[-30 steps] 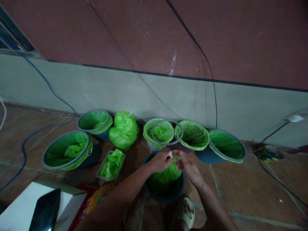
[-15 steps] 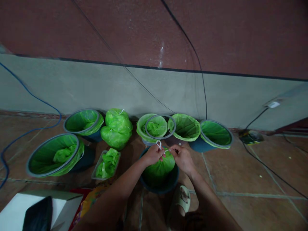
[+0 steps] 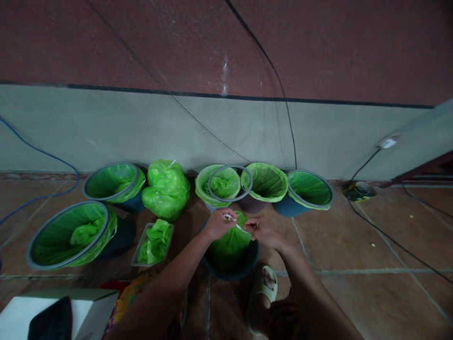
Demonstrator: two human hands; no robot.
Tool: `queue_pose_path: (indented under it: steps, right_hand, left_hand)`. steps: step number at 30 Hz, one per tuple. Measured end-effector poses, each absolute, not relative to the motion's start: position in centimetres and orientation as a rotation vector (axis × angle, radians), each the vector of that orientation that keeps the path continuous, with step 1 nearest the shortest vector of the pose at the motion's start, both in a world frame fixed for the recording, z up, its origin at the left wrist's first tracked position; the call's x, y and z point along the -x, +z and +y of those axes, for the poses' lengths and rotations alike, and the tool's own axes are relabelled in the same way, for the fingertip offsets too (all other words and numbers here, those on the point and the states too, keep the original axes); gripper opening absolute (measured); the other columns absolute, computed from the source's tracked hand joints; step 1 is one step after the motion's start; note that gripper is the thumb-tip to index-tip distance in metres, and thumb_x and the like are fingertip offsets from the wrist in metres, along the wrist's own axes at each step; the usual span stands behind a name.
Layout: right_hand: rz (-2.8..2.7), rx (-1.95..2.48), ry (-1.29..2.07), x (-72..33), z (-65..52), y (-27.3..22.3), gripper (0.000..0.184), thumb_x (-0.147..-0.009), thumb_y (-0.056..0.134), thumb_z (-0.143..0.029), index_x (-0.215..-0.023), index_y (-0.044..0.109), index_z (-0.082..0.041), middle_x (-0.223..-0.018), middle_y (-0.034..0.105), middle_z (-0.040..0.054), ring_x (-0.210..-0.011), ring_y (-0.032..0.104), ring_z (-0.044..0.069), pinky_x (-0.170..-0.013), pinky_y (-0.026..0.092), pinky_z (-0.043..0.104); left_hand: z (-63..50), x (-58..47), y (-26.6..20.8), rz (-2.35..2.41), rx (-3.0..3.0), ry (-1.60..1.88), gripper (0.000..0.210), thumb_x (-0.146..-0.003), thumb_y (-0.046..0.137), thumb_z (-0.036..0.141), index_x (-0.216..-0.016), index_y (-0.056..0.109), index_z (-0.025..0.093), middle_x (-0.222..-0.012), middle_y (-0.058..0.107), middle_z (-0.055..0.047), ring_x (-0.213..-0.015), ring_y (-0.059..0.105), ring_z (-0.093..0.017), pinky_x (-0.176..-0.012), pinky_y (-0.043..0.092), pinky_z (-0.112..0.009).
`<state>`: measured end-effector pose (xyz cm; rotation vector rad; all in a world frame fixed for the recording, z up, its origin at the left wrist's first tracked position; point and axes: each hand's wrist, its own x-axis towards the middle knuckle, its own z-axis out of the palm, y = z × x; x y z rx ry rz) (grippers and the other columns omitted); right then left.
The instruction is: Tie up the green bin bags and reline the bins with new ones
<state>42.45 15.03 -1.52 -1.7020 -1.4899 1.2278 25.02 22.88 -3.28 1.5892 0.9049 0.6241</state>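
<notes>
On tiled floor, both hands' fingers pinch white drawstring (image 3: 234,222) of gathered green bag (image 3: 230,241).

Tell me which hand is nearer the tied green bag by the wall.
Left. The left hand is just right of the tied green bag; the right hand is farther right, past it.

The white drawstring (image 3: 230,218), looped upward half a second ago, now lies taut between both hands.
</notes>
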Motion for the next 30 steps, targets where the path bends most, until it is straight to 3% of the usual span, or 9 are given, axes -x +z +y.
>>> queue_pose_path:
  steps: [5,9,15,24,30]
  right_hand:
    - [-1.375,1.732,1.192,-42.2,15.6,-2.5,0.021,-0.079,0.055,-0.035,-0.078,0.067,-0.018,-0.070,0.064,0.0014,-0.047,0.054,0.010,-0.042,0.038,0.021]
    - [-1.437,1.710,1.116,-41.9,16.0,-3.3,0.020,-0.082,0.053,-0.031,-0.085,0.069,-0.019,-0.066,0.063,-0.0001,-0.050,0.056,0.011,-0.045,0.040,0.020]
    - [-1.424,1.680,1.258,-41.4,16.3,-4.4,0.022,-0.084,0.051,-0.033,-0.081,0.067,-0.019,-0.059,0.060,-0.0018,-0.052,0.056,0.011,-0.049,0.040,0.020]
    - [-1.377,1.720,1.154,-41.0,16.7,-5.1,0.019,-0.080,0.049,-0.025,-0.073,0.065,-0.016,-0.060,0.057,-0.0013,-0.050,0.050,0.009,-0.049,0.039,0.020]
    - [-1.266,1.753,1.346,-40.8,16.5,-4.2,0.020,-0.084,0.046,-0.029,-0.077,0.060,-0.017,-0.060,0.055,-0.0015,-0.055,0.055,0.011,-0.048,0.040,0.019]
  left_hand:
    - [22.6,-25.1,-3.6,0.902,-1.843,0.617,0.025,-0.074,0.049,0.008,-0.088,0.068,0.016,-0.080,0.068,-0.001,-0.071,0.060,-0.013,-0.070,0.047,-0.025]
    - [22.1,-25.3,-3.8,0.922,-1.883,0.615,0.032,-0.074,0.045,0.004,-0.091,0.068,0.018,-0.079,0.067,0.000,-0.072,0.060,-0.012,-0.072,0.048,-0.024]
    - [21.1,-25.8,-4.0,0.970,-1.806,0.723,0.028,-0.077,0.047,0.007,-0.094,0.066,0.019,-0.090,0.069,-0.001,-0.083,0.063,-0.013,-0.080,0.050,-0.024]
    - [21.4,-25.7,-4.6,0.981,-1.750,0.616,0.020,-0.077,0.053,0.012,-0.093,0.065,0.017,-0.088,0.067,-0.001,-0.075,0.061,-0.012,-0.071,0.050,-0.023]
    - [21.5,-25.6,-4.3,0.979,-1.744,0.606,0.020,-0.077,0.053,0.013,-0.092,0.065,0.017,-0.080,0.065,0.000,-0.070,0.060,-0.012,-0.068,0.048,-0.023]
